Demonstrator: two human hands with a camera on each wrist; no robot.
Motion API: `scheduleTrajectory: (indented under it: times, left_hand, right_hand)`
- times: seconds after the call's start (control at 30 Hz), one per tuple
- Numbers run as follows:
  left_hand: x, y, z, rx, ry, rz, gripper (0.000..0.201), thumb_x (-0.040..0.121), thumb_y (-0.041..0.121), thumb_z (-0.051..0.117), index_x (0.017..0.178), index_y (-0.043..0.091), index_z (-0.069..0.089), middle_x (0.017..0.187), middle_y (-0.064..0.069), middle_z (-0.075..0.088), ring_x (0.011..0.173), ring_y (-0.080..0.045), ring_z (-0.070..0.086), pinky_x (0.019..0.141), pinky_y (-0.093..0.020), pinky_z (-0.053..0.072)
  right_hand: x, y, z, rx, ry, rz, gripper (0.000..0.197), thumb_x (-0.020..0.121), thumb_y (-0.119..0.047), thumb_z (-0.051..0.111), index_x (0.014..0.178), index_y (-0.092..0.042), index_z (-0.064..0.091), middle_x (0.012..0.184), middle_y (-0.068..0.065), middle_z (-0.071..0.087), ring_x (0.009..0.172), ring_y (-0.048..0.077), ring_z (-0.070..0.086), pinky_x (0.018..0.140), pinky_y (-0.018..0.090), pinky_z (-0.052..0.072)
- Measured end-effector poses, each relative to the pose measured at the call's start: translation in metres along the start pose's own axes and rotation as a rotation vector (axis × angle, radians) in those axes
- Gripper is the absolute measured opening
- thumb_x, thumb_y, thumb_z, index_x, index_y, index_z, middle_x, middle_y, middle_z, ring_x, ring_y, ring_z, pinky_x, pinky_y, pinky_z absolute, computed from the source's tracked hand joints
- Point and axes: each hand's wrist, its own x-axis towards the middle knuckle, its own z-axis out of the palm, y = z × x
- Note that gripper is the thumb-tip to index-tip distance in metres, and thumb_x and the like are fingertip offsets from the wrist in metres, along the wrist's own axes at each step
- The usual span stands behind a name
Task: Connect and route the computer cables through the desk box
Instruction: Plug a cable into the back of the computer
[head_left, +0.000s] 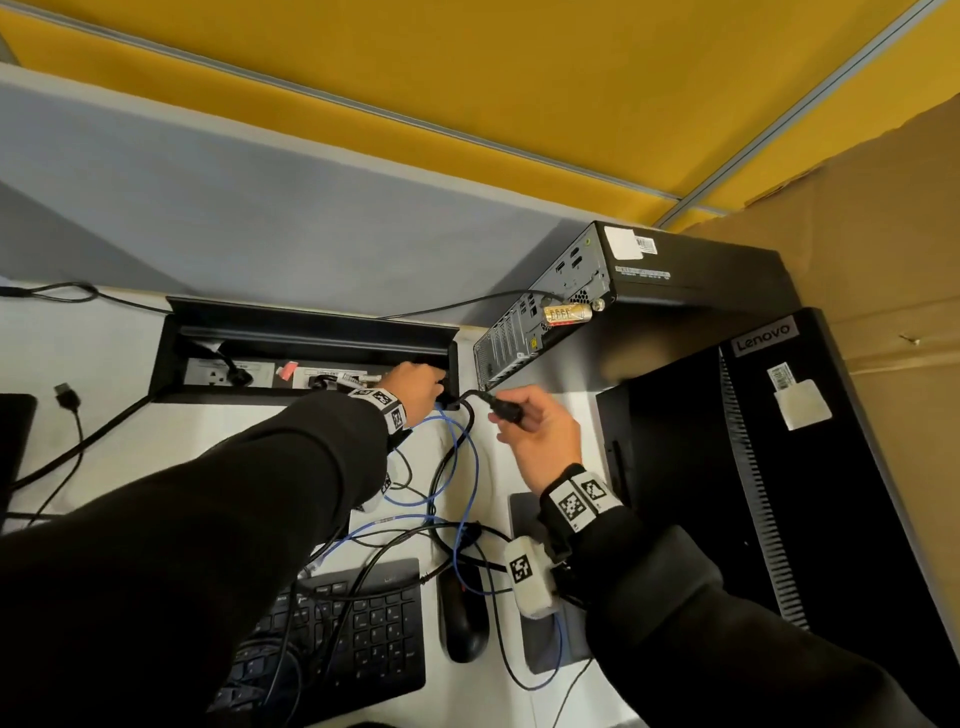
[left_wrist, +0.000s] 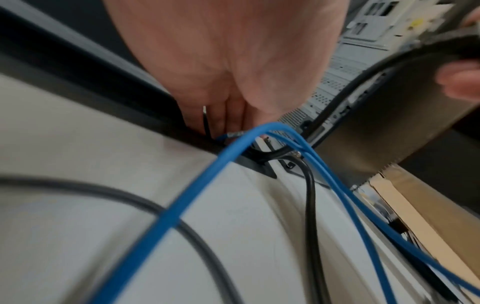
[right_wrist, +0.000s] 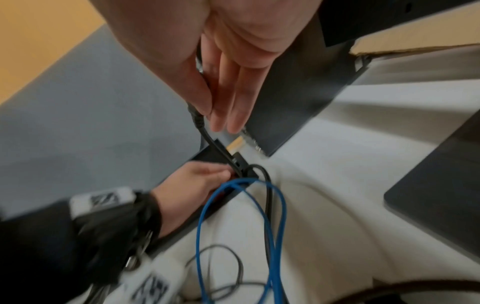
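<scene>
A black desk box is sunk into the white desk, its lid up and sockets inside. My left hand reaches into its right end; the fingertips dip below the rim and are hidden. A blue cable loops from under that hand across the desk. My right hand pinches the plug of a black power cable between thumb and fingers, just right of the box corner. The cable runs down into that corner.
A black computer tower stands right of the box, ports facing me. The back of a Lenovo monitor fills the right side, cardboard behind it. Keyboard, mouse and tangled black cables lie near me. A grey partition backs the desk.
</scene>
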Motion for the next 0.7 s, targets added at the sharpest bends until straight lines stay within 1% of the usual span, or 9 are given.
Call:
scheduleTrajectory:
  times: [0.07, 0.17, 0.23, 0.33, 0.47, 0.53, 0.57, 0.63, 0.7]
  left_hand:
    - [0.004, 0.000, -0.001, -0.045, -0.008, -0.012, 0.028, 0.100, 0.014, 0.044, 0.118, 0.017, 0.065, 0.110, -0.013, 0.071, 0.105, -0.039, 0.065, 0.089, -0.049, 0.055]
    - [0.010, 0.004, -0.008, -0.098, -0.016, -0.020, 0.045, 0.096, 0.006, 0.045, 0.136, 0.018, 0.060, 0.134, -0.013, 0.065, 0.120, -0.040, 0.060, 0.099, -0.042, 0.051]
    - [0.016, 0.005, -0.008, -0.134, -0.047, -0.034, 0.050, 0.095, 0.004, 0.046, 0.142, 0.019, 0.057, 0.142, -0.013, 0.060, 0.126, -0.038, 0.057, 0.104, -0.041, 0.048]
    - [0.026, 0.000, -0.009, -0.235, -0.068, -0.057, 0.054, 0.093, 0.000, 0.044, 0.138, 0.022, 0.063, 0.137, -0.008, 0.065, 0.123, -0.033, 0.061, 0.105, -0.041, 0.049]
    - [0.030, -0.002, -0.015, -0.248, -0.106, -0.066, 0.059, 0.092, -0.005, 0.042, 0.139, 0.022, 0.064, 0.133, -0.006, 0.067, 0.120, -0.030, 0.062, 0.105, -0.037, 0.049]
    - [0.029, -0.003, -0.016, -0.223, -0.100, -0.067, 0.057, 0.094, -0.004, 0.041, 0.140, 0.021, 0.063, 0.134, -0.006, 0.066, 0.120, -0.030, 0.062, 0.103, -0.034, 0.049]
    - [0.029, -0.003, -0.015, -0.211, -0.098, -0.065, 0.054, 0.096, -0.001, 0.044, 0.142, 0.022, 0.061, 0.137, -0.006, 0.065, 0.122, -0.030, 0.061, 0.104, -0.034, 0.048]
    - [0.028, -0.008, -0.013, -0.201, -0.095, -0.071, 0.049, 0.097, 0.010, 0.058, 0.145, 0.022, 0.058, 0.143, -0.006, 0.061, 0.127, -0.028, 0.058, 0.107, -0.035, 0.046]
    - [0.028, -0.013, -0.011, -0.206, -0.099, -0.098, 0.059, 0.093, 0.025, 0.071, 0.149, 0.022, 0.053, 0.148, -0.003, 0.057, 0.131, -0.026, 0.056, 0.110, -0.036, 0.045]
  right_hand:
    - [-0.004, 0.005, 0.009, -0.051, -0.048, -0.028, 0.042, 0.085, 0.016, 0.064, 0.099, -0.023, 0.069, 0.102, 0.006, 0.076, 0.095, 0.021, 0.074, 0.092, 0.049, 0.059]
    - [-0.006, 0.010, 0.022, -0.053, -0.067, -0.056, 0.042, 0.085, 0.005, 0.072, 0.098, -0.035, 0.071, 0.101, -0.002, 0.077, 0.096, 0.019, 0.074, 0.093, 0.047, 0.058]
    - [-0.002, 0.008, 0.025, -0.034, -0.050, -0.056, 0.041, 0.086, 0.002, 0.073, 0.099, -0.036, 0.072, 0.100, -0.002, 0.077, 0.096, 0.017, 0.074, 0.093, 0.046, 0.059]
    - [0.006, 0.005, 0.023, -0.011, -0.037, -0.057, 0.037, 0.086, 0.003, 0.072, 0.101, -0.032, 0.072, 0.098, 0.001, 0.077, 0.094, 0.019, 0.074, 0.090, 0.050, 0.059]
    - [0.014, 0.005, 0.014, 0.005, -0.013, -0.022, 0.046, 0.088, 0.004, 0.069, 0.097, -0.041, 0.071, 0.102, 0.004, 0.077, 0.099, 0.023, 0.073, 0.092, 0.055, 0.057]
    - [0.016, 0.003, 0.010, 0.015, 0.002, -0.015, 0.048, 0.089, 0.004, 0.069, 0.095, -0.043, 0.071, 0.102, 0.005, 0.076, 0.100, 0.024, 0.073, 0.091, 0.053, 0.058]
    - [0.016, 0.003, 0.008, 0.024, 0.007, -0.014, 0.046, 0.089, 0.004, 0.069, 0.096, -0.041, 0.071, 0.101, 0.006, 0.076, 0.099, 0.024, 0.073, 0.089, 0.051, 0.059]
    - [0.016, 0.003, 0.006, 0.052, 0.010, -0.013, 0.038, 0.089, 0.005, 0.070, 0.100, -0.032, 0.071, 0.101, 0.007, 0.076, 0.097, 0.025, 0.073, 0.085, 0.046, 0.061]
    - [0.017, 0.003, 0.006, 0.096, 0.021, -0.010, 0.033, 0.090, 0.007, 0.068, 0.104, -0.023, 0.069, 0.101, 0.011, 0.076, 0.097, 0.029, 0.073, 0.081, 0.042, 0.062]
